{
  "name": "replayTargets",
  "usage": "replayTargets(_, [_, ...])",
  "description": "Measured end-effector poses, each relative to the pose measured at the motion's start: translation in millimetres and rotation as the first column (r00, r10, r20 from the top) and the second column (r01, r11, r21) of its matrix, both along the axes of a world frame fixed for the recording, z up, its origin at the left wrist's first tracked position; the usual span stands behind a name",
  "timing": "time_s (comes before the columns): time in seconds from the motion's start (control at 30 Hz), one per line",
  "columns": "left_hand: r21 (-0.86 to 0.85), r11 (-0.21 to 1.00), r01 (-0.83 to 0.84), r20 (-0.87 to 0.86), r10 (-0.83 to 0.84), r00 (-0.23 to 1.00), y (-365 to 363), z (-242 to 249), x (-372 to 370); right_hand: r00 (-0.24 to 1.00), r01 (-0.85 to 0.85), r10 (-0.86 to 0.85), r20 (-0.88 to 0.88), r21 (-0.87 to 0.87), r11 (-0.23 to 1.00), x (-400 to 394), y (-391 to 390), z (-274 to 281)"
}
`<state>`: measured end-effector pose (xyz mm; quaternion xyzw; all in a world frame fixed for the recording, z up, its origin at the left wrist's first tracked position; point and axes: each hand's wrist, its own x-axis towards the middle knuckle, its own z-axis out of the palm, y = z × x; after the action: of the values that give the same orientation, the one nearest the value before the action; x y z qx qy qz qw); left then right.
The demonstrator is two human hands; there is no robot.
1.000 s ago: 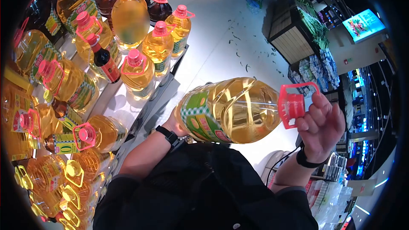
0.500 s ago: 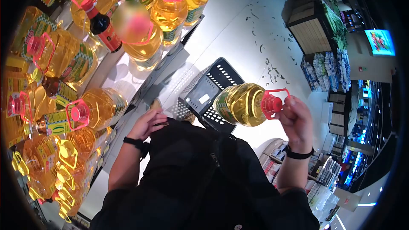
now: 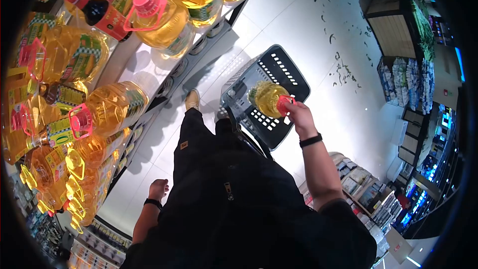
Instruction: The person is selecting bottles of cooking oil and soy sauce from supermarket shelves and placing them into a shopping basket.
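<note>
My right hand [image 3: 300,118] is closed on the red cap and handle of a yellow oil bottle [image 3: 269,98]. The bottle hangs inside the opening of a dark grey shopping basket [image 3: 301,80] with slotted walls. Whether its base touches the basket floor cannot be made out. My left hand [image 3: 158,189] hangs low at my left side, its fingers curled, with nothing visible in them. To the left, a shelf holds several large oil bottles [image 3: 113,108] with pink caps, and a dark sauce bottle [image 3: 102,17] with a red label lies tilted among them.
A tan shoe [image 3: 192,99] stands on the pale tiled floor beside the basket. Dark scraps [image 3: 343,69] are scattered on the floor beyond it. At the upper right is a wood-sided stand [image 3: 391,35] with greens. Yellow-capped bottles [image 3: 74,189] fill the lower left.
The oil bottle has moved left and down into the basket's opening with my right hand. My left hand has dropped lower and farther from the basket. The whole view has shifted.
</note>
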<state>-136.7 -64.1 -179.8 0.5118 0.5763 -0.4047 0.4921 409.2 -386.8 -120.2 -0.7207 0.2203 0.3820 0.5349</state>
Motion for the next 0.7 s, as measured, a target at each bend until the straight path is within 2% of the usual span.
replayTargets(0.03, [0.042, 0.999, -0.022, 0.042, 0.020, 0.999, -6, 9, 8, 1.000, 0.005, -0.005, 0.007, -0.002, 1.000, -3, 4, -19])
replayTargets(0.07, [0.040, 0.999, -0.017, 0.027, 0.016, 1.000, -8, 6, 9, 1.000, 0.009, -0.009, 0.014, -0.004, 1.000, -5, 6, -37])
replayTargets(0.17, [0.041, 0.997, -0.065, 0.152, 0.058, 0.987, -16, -6, 12, 0.999, -0.047, 0.045, -0.026, -0.075, 0.996, -5, -8, -116])
replayTargets(0.2, [0.114, 0.980, -0.165, 0.156, 0.146, 0.977, -22, 17, 48, 0.999, -0.033, 0.031, -0.020, -0.069, 0.997, -8, -17, -145])
replayTargets(0.23, [0.106, 0.957, -0.269, 0.117, 0.257, 0.959, -20, 11, 58, 0.999, 0.045, -0.047, -0.025, -0.075, 0.996, -10, -9, -148])
replayTargets(0.27, [0.103, 0.923, -0.370, 0.078, 0.364, 0.928, -19, 7, 63, 0.998, 0.052, -0.055, -0.030, -0.085, 0.995, -11, -8, -159])
replayTargets(0.33, [0.109, 0.919, -0.379, 0.109, 0.368, 0.923, -18, 9, 74, 0.999, 0.023, -0.029, -0.044, -0.141, 0.990, -12, -13, -192])
replayTargets(0.4, [0.114, 0.915, -0.387, 0.140, 0.371, 0.918, -20, 12, 86, 0.995, 0.072, -0.079, -0.060, -0.113, 0.991, -12, -9, -213])
replayTargets(0.47, [0.123, 0.936, -0.329, 0.177, 0.306, 0.936, -20, 12, 96, 0.999, -0.026, 0.017, -0.044, -0.198, 0.980, -18, -22, -260])
replayTargets(0.57, [0.156, 0.957, -0.244, 0.128, 0.225, 0.966, -17, 12, 98, 0.999, 0.030, -0.038, -0.032, -0.201, 0.979, -26, -30, -302])
replayTargets(0.67, [0.185, 0.960, -0.212, 0.108, 0.194, 0.975, -13, 15, 99, 0.998, 0.044, -0.051, -0.028, -0.221, 0.974, -28, -29, -307])
replayTargets(0.7, [0.194, 0.954, -0.230, 0.052, 0.224, 0.973, -14, 20, 104, 0.997, 0.042, -0.054, -0.048, -0.215, 0.976, -27, -27, -303])
